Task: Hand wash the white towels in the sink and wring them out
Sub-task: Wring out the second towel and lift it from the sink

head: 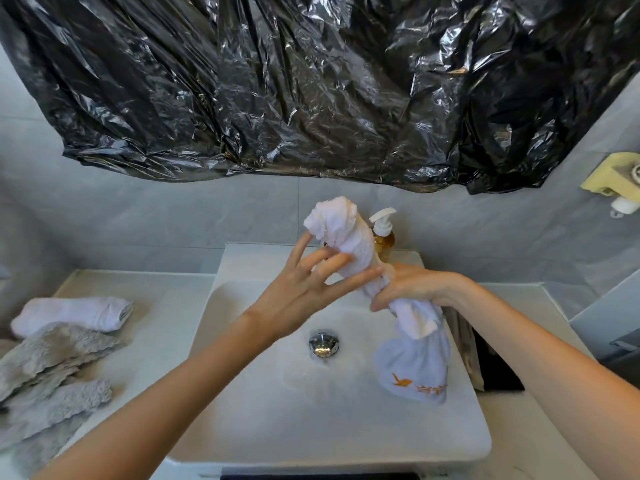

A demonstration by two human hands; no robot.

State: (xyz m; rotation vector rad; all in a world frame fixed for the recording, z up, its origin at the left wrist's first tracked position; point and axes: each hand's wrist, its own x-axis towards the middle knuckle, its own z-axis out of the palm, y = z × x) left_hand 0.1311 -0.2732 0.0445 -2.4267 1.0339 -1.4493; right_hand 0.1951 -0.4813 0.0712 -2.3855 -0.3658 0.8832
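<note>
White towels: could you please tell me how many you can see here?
2. One towel is twisted and held above the sink by both hands; another white towel lies rolled on the counter at the left. More may be hidden under the grey cloths there.

a home bathroom: a white ceramic sink (242, 393) with a chrome drain plug (323, 344) sits against grey wall tiles (138, 216), a pump soap bottle (382, 237) at twelve o'clock, folded towels (69, 313) at nine o'clock.
</note>
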